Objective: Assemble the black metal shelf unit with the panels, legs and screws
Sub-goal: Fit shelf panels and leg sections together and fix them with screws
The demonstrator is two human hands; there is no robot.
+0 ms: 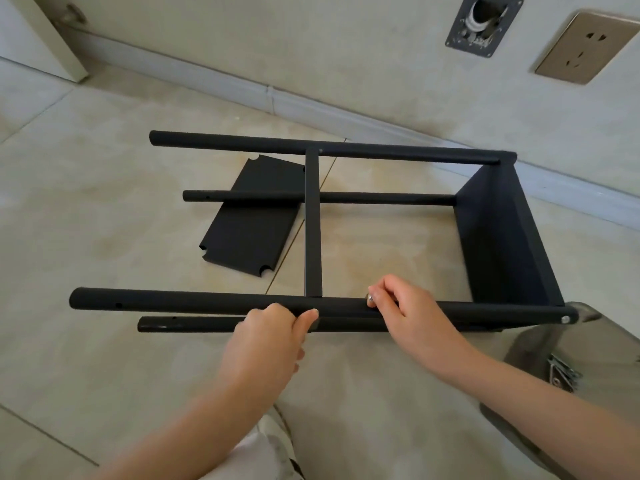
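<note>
The partly built black shelf unit lies on its side on the tiled floor. Its end panel [502, 233] stands at the right, joined to several long black legs. A middle panel [312, 223], seen edge-on, spans from the far leg [242, 142] to the near upper leg [173, 301]. My left hand [273, 330] grips the near upper leg just left of that panel. My right hand [398, 306] pinches a small silver screw [370, 298] against the same leg, right of the panel. A loose black panel [249, 223] lies flat on the floor beyond.
A silver screw head [565, 319] shows at the near leg's right end. A plastic bag [568, 372] with metal hardware lies at the right. The wall with a skirting board [311, 105], a socket [585, 46] and a metal plate [483, 24] runs behind.
</note>
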